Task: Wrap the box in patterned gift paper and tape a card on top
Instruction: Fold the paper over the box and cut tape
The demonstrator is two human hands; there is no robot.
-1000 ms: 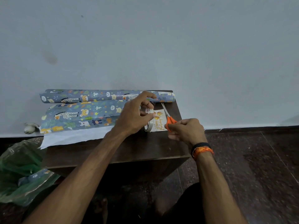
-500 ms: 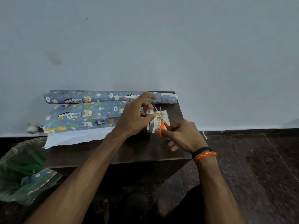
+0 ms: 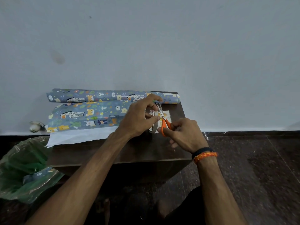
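Green bag: lower left of the frame, crumpled plastic on the floor below the desk, a scrap of patterned paper showing in it. Probably offcuts.
Small pale object: left edge, against the wall base. Too blurred to name.
Wrapped box: left-centre, on the desk, covered in blue animal-print gift paper. A white underside flap lies out toward the near edge, so the wrap looks unfinished there, or is spare sheet; cannot tell which.
Paper roll: behind the box, along the wall, out of the working area.
Left hand: centre, fingers curled round the tape roll, holding it on edge. Thumb and forefinger seem to pinch a drawn-out strip taut, which would give the blades a firm line; the strip itself is too thin to see.
Scissors: orange handles, blades parted and pointing up-left into the gap by the left fingertips, placed to snip the tape.
Card: just right of the tape roll, flat on the desk, mostly behind the scissors. Not yet on the box.
Right hand: right of centre, fingers curled through the scissor handles, gripping them. Banded wrist.
Step, as judged: cutting a piece of tape to fix the card.
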